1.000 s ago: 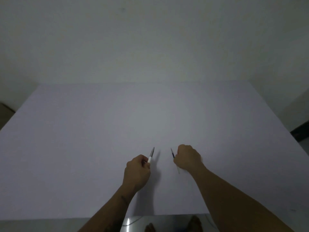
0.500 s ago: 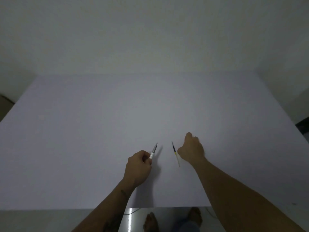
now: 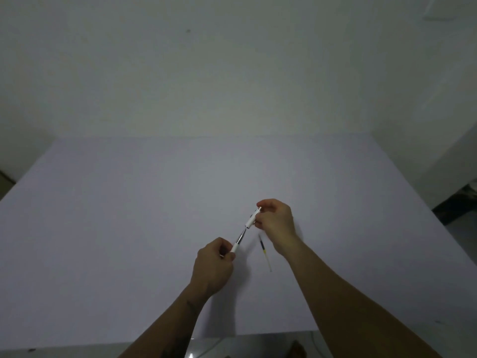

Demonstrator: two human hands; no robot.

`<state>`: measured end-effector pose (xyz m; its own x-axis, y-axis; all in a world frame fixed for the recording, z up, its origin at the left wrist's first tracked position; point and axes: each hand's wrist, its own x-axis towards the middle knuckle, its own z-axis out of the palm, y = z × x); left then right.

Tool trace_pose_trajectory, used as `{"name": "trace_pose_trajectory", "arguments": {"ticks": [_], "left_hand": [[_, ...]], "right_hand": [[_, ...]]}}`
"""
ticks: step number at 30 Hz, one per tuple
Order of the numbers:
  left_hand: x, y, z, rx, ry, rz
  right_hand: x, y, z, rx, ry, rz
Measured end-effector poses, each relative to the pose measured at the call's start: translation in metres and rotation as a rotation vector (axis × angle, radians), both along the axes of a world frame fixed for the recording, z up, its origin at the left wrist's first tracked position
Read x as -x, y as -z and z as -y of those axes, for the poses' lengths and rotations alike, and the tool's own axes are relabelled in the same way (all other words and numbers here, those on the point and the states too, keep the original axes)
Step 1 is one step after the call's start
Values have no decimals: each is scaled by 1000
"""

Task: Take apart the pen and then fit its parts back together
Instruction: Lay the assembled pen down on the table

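Note:
My left hand [image 3: 214,264] grips the pen's front section [image 3: 238,241], a white sleeve with a grey metal tip that points up and to the right. In my right hand [image 3: 277,223] sits the white rear barrel [image 3: 252,218], its open end angled down toward that tip. The two parts nearly meet, a small gap apart, above the table. The thin ink refill [image 3: 264,251], with a dark band and a yellow part, lies loose on the white table [image 3: 129,228] just below my right hand.
The table's near edge [image 3: 232,339] runs across the bottom, with a shiny floor beyond it. A pale wall rises behind the table's far edge. Dark objects stand off the table at the far right [image 3: 462,200].
My right hand let go of the refill, which now lies on the table, and picked up the rear barrel. Both hands rose and drew together.

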<state>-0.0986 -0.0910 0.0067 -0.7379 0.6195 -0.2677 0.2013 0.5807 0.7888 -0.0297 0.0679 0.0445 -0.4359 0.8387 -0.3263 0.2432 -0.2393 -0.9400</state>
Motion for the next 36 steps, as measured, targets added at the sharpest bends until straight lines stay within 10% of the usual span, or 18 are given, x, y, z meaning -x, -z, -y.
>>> {"name": "trace_pose_trajectory", "arguments": {"ticks": [28,36], "left_hand": [[-28,-25,-51,-250,63,-241],[-33,31,-31,390,348,-474]], "right_hand": [[-31,-8,-12,193,45,-33],[-59,26,-47,-284,-245,572]]}}
